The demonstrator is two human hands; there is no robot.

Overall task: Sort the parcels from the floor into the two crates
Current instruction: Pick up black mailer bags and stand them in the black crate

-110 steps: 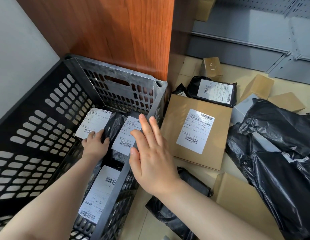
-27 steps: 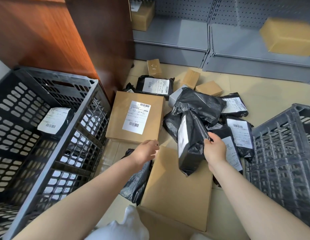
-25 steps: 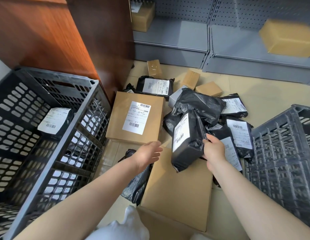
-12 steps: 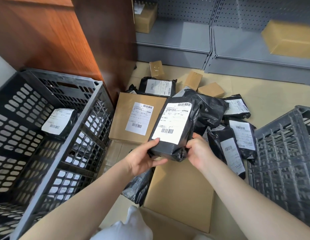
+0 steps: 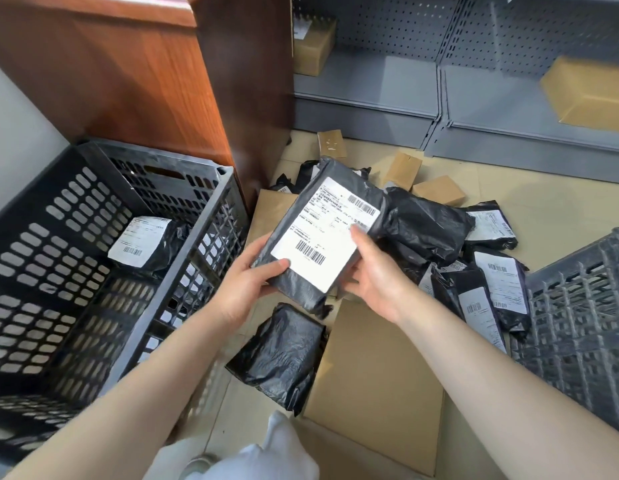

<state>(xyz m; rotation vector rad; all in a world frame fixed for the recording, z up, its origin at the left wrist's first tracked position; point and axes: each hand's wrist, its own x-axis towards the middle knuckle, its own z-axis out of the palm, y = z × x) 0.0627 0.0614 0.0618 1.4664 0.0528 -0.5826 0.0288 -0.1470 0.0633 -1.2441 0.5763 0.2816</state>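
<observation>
Both hands grip one black parcel (image 5: 322,233), label up, above the floor pile: left hand (image 5: 247,282) on its near-left edge, right hand (image 5: 377,275) on its right edge. Left crate (image 5: 93,271) holds a labelled parcel (image 5: 145,242); right crate (image 5: 581,306) beside the pile.

Your forearms are bare to the hands, left hand (image 5: 247,282) and right hand (image 5: 379,277), with white clothing (image 5: 266,455) below them.
</observation>
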